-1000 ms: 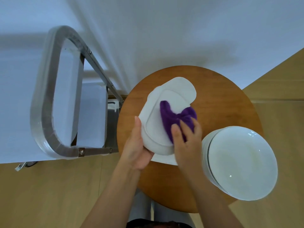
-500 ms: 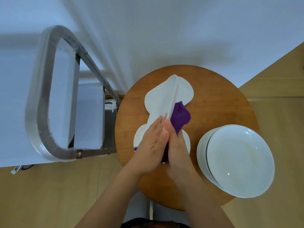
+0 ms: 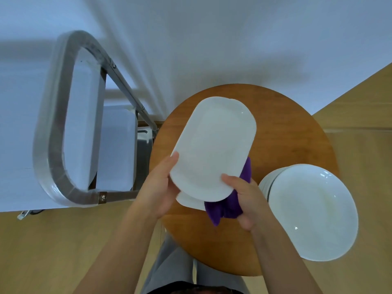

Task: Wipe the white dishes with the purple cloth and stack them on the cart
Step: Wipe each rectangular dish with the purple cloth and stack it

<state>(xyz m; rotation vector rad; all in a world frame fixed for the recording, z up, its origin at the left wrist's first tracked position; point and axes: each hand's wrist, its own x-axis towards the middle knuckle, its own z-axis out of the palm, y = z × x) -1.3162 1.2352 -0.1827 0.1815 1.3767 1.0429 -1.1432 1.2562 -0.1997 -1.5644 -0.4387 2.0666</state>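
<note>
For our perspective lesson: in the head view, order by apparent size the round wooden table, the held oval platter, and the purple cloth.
1. Round wooden table
2. Oval platter, though it is held nearer the camera
3. Purple cloth, mostly hidden under the platter

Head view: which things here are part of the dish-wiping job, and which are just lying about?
Part of the job:
- oblong white platter, held by left hand and right hand
- purple cloth, in the right hand under the platter
- stack of round white plates
- more white dishes under the platter
- cart

Just there:
- round wooden table
- wooden floor
</note>
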